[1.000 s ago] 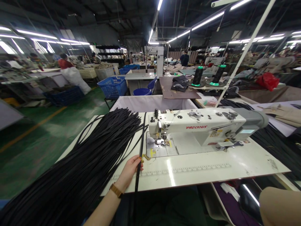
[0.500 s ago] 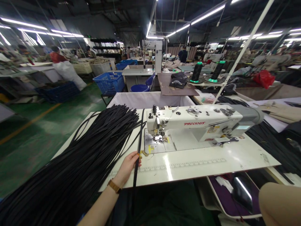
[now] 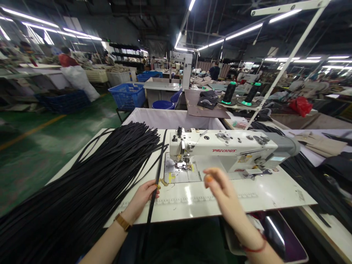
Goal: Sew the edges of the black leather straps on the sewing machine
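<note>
While the left hand [image 3: 143,195] stays pinched on a black strap [image 3: 160,161] just left of the sewing machine [image 3: 224,149], the right hand [image 3: 224,194] has come in before the machine, loosely curled (empty, it seems), so both are at the work. The strap passes through the pinch, stretching alongside the machine's left end.

I've got room to slide a hand along the front of the table [image 3: 180,211], but the sewing machine [image 3: 222,146] blocks going deeper and the strap pile [image 3: 96,179] clogs the left.
</note>
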{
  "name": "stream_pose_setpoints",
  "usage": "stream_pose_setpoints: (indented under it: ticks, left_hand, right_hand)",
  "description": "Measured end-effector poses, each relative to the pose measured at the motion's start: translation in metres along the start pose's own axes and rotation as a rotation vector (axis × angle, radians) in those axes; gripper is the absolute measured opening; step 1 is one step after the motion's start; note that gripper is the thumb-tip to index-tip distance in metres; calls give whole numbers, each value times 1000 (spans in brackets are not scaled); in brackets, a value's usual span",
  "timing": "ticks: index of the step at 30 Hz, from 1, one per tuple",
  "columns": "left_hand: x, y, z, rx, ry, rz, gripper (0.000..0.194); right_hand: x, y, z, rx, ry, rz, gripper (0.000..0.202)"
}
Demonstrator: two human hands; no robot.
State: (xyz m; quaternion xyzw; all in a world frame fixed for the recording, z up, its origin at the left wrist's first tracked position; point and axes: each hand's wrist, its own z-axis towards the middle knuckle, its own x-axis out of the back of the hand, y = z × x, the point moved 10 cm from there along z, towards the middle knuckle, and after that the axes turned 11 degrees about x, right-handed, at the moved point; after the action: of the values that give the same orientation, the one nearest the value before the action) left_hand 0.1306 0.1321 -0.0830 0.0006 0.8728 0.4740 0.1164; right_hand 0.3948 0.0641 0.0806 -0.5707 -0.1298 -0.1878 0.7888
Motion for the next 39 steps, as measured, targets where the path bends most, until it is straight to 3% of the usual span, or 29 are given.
stream_pose_setpoints:
  ticks: [5,8,10,13,18,26,39]
  left_hand:
    - [5,4,-1,-71,73,114,56]
    - [11,13,0,-176,166,366,53]
    - [13,30,-4,-347,278,637,45]
    - [3,50,-14,-587,405,1053,38]
    - [-6,57,-14,-558,452,1459,37]
    - [-7,55,-17,-435,433,1503,34]
    - [-11,51,-23,-451,398,1499,29]
  right_hand:
    - [-86,69,-4,-87,-238,-206,29]
    - [-109,82,1,-86,-287,-311,23]
    - [-118,79,8,-71,-298,-358,21]
    - [-127,74,17,-52,-304,-443,20]
    - [-129,80,34,-29,-256,-566,19]
    - [-132,94,57,-75,-192,-641,22]
    - [-146,96,70,-147,-82,-594,22]
